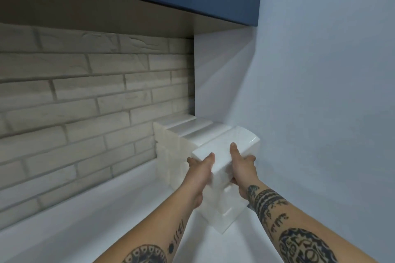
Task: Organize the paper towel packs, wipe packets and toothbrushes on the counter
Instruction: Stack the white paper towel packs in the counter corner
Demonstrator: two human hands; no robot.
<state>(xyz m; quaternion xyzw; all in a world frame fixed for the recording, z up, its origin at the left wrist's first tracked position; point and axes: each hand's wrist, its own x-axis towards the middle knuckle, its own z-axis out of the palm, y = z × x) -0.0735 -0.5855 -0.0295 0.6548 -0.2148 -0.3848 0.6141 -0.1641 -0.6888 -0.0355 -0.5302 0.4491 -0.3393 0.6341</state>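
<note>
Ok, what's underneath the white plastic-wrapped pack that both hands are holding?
More white wrapped packs, stacked down to the white counter. The left hand and right hand cover parts of them; whether the held white pack rests on them is hidden.

Both bare, tattooed forearms rise from the bottom edge of the frame and converge just right of centre. The left forearm (162, 230) enters at lower centre, the right forearm (284, 215) at lower right. The left hand (198, 175) grips the left edge of a white pack (222, 156), thumb lying on top. The right hand (241, 171) holds the pack's right side, thumb stretched forward along the top and fingers curled around the side and beneath.
</note>
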